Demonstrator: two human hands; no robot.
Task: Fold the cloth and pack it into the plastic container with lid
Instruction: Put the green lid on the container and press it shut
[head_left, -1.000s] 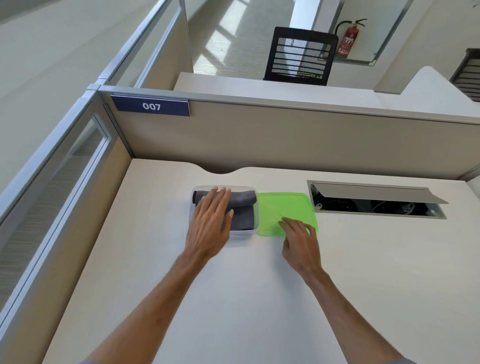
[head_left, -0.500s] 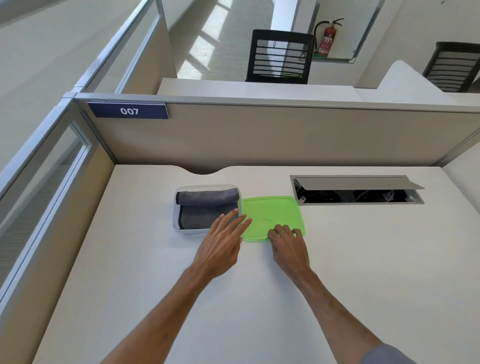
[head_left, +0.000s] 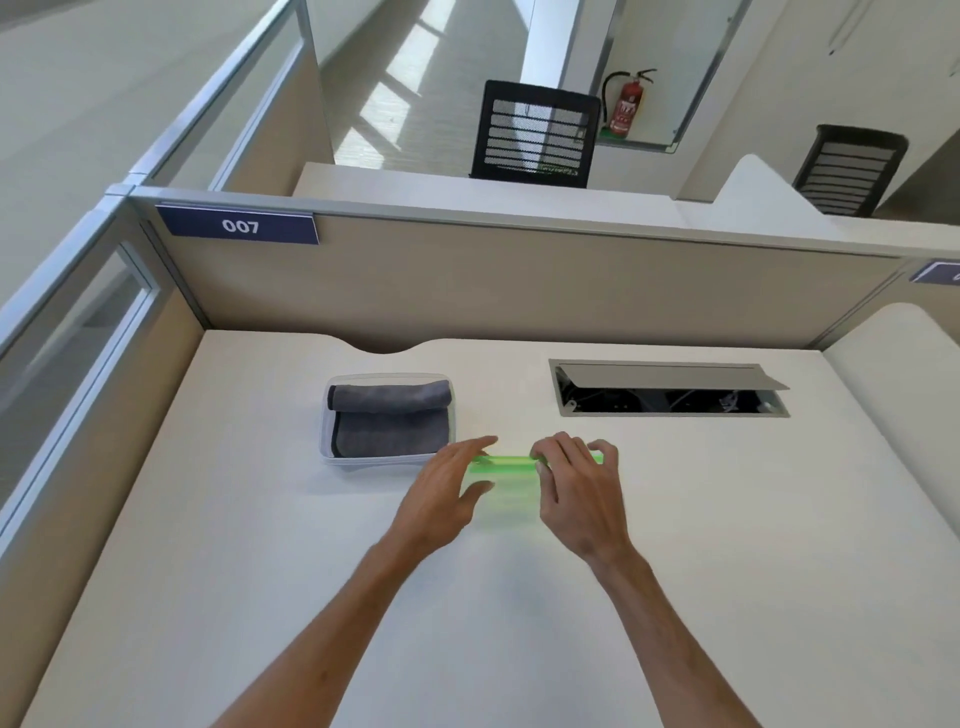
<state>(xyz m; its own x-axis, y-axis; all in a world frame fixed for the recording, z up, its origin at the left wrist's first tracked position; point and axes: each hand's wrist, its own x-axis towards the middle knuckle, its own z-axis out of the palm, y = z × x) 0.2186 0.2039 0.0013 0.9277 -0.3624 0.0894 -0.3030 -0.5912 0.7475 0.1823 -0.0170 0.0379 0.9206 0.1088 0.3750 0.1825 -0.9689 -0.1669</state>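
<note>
A clear plastic container stands on the white desk, left of centre, with a folded grey cloth lying inside it. The green lid is lifted off the desk and tilted, just right of the container. It is seen nearly edge-on and blurred. My left hand grips the lid's left end. My right hand grips its right end, fingers curled over the far edge.
An open cable hatch with a raised flap is set into the desk at the back right. Beige partition walls close the desk at the back and left. Bare desk surface lies in front of my hands.
My left hand left the cloth in the container and moved right to the lid. Both hands have lifted the lid off the desk and tilted it up.
</note>
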